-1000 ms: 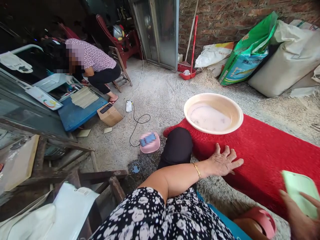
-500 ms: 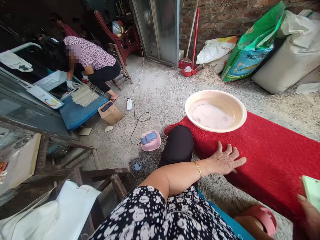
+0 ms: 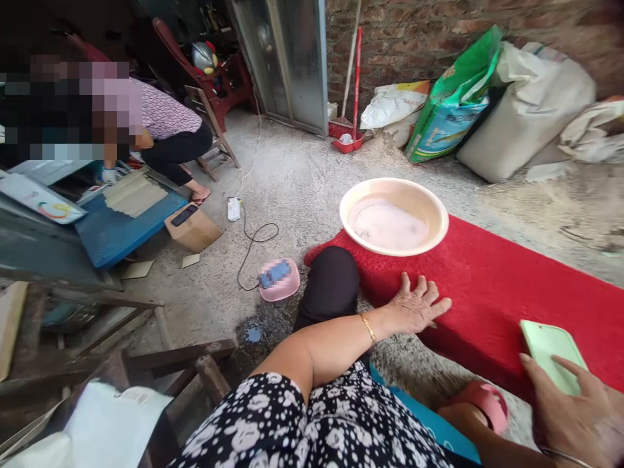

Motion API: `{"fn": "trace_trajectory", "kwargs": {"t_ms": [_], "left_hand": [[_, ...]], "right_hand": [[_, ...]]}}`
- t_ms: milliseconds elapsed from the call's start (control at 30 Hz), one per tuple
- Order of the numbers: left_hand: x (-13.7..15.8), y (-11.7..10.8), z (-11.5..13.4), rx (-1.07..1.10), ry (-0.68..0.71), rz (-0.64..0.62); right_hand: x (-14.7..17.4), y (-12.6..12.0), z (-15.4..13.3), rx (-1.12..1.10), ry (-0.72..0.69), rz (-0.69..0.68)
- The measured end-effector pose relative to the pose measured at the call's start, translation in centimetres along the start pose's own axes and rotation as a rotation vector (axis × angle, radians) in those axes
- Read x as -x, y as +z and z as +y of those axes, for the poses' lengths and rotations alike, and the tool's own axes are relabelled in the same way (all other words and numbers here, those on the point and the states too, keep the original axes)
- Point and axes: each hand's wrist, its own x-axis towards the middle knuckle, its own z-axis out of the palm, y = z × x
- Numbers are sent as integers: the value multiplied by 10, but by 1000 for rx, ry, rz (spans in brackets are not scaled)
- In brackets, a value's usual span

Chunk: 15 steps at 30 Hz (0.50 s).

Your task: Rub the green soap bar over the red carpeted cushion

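Note:
My left hand [image 3: 414, 307] lies palm down at the near edge of the red-covered bench [image 3: 492, 273], its fingers spread and holding nothing. A gold bracelet circles that wrist. At the right, my right hand [image 3: 575, 409] grips a light green, flat, rounded rectangle [image 3: 548, 351] that looks like a phone case. The thumb is at its near left edge and one finger lies across its top; the other fingers are hidden. A cream basin [image 3: 441, 227] of cloudy, sudsy water stands on the bench's far left end, beyond my left hand.
A pink tub [image 3: 291, 286] sits on the wet floor, with a cable running to a power strip [image 3: 234, 209]. A co-worker [image 3: 166, 117] crouches at a blue table [image 3: 131, 231] beside a cardboard box [image 3: 195, 229]. Sacks [image 3: 526, 110] lean against the brick wall. Wooden frames [image 3: 209, 351] stand at left.
The view has turned right, so the scene sits further left. My right hand and the light green rectangle have come further into view, with a finger now over its top. My left hand stays on the bench.

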Motion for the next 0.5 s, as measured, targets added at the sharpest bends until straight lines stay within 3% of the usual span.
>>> {"fn": "trace_trajectory", "kwargs": {"t_ms": [100, 233, 300, 500], "left_hand": [[0, 1, 0, 35, -19, -29], [0, 2, -2, 66, -46, -62], [-1, 2, -2, 65, -59, -87], [-4, -1, -4, 61, -87, -133]], "right_hand": [[6, -3, -22, 24, -28, 50], [21, 6, -71, -100, -257, -148], [22, 9, -78, -56, -267, -193], [4, -1, -34, -19, 104, -81]]}}
